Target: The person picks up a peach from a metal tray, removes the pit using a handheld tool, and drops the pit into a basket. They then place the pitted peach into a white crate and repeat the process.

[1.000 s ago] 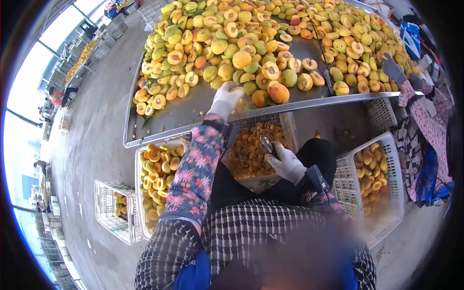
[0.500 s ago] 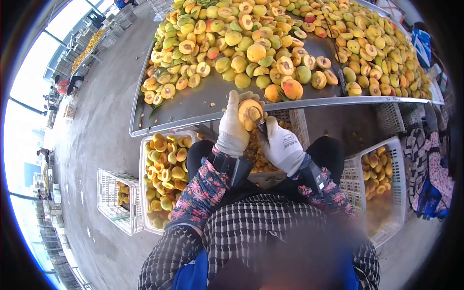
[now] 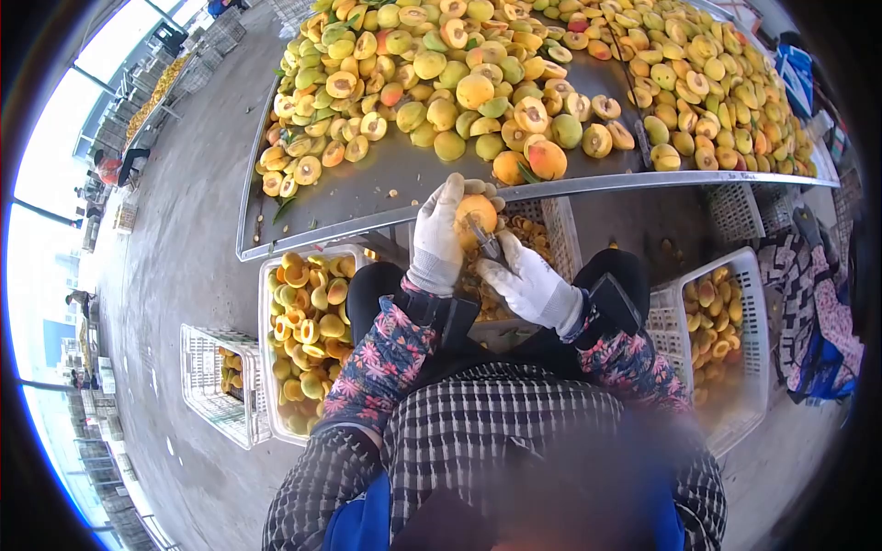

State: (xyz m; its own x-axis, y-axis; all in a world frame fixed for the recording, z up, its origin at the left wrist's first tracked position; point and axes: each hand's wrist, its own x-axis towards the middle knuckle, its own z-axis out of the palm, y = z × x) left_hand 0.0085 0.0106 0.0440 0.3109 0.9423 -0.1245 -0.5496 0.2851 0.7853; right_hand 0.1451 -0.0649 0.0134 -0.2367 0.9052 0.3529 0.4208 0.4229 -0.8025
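Note:
My left hand (image 3: 435, 242), in a pale work glove, is closed around a peach half (image 3: 467, 210) with its cut orange face turned up toward me. My right hand (image 3: 537, 288), gloved in white, grips a small metal pitting tool (image 3: 489, 244). The tool's tip lies against the middle of the cut face. Both hands are in front of the metal table's near edge (image 3: 367, 224), above a crate (image 3: 562, 241) that holds small orange-brown pieces and is partly hidden by my hands.
Heaped peach halves (image 3: 432, 64) cover much of the table. A white crate (image 3: 266, 303) of peach halves stands at my left, with another crate (image 3: 197, 367) beyond it. At my right is one more crate (image 3: 755, 340) with peaches. Far left, a person (image 3: 108, 169) sits.
The tool's curved metal end was over the upper right of the cut face; now it reaches the middle. My right hand has dropped slightly and turned. The view has shifted a little.

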